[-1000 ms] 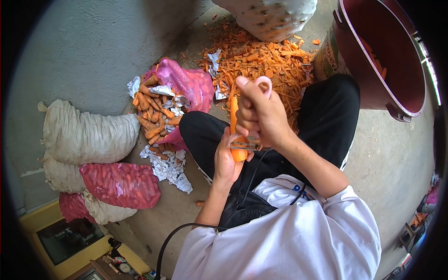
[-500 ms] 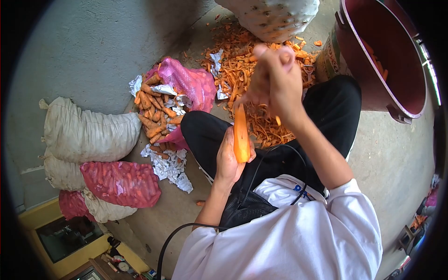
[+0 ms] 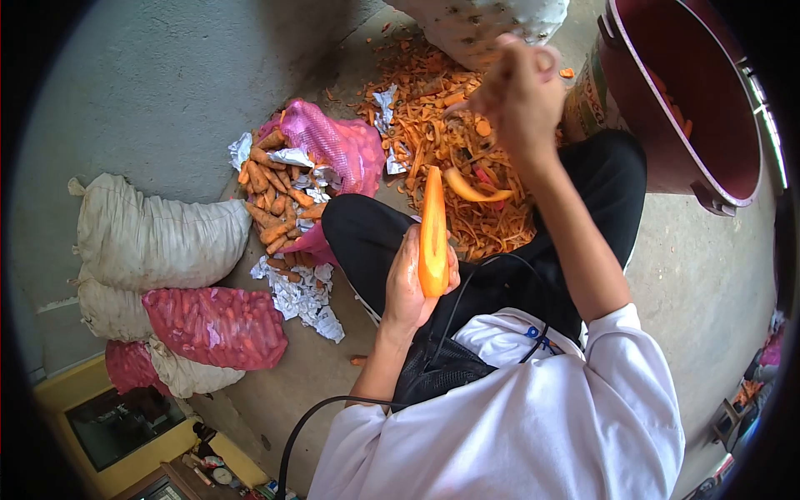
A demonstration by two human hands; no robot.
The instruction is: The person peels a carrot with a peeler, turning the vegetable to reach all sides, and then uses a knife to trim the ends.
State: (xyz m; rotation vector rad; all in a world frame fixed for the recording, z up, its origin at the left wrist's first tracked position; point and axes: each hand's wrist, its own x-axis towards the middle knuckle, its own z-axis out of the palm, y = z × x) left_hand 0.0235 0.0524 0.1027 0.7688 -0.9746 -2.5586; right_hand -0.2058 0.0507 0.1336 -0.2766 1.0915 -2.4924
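Observation:
My left hand (image 3: 406, 283) is closed around the thick lower part of a peeled carrot (image 3: 433, 242), whose narrow end points up and away from me. A long, darker flat cut shows on the carrot's upper face. My right hand (image 3: 521, 100) is raised over the peel heap, apart from the carrot. Its fingers are curled and smeared by motion, so what they grip cannot be made out. A long curved carrot strip (image 3: 475, 187) shows between the carrot and the heap. Below it spreads the pile of orange peels (image 3: 442, 108) on the floor.
At left, unpeeled carrots (image 3: 268, 196) spill from a pink mesh bag (image 3: 354, 154) beside crumpled paper (image 3: 304, 304). White sacks (image 3: 162, 237) and a full red mesh bag (image 3: 217, 329) lie further left. A large dark-red tub (image 3: 667, 171) holding carrots stands right; a white sack (image 3: 467, 25) is ahead.
My right hand has moved up and away from the carrot's tip. A curved strip now shows beside the carrot, and a long cut is visible on it. My left hand stays nearly still.

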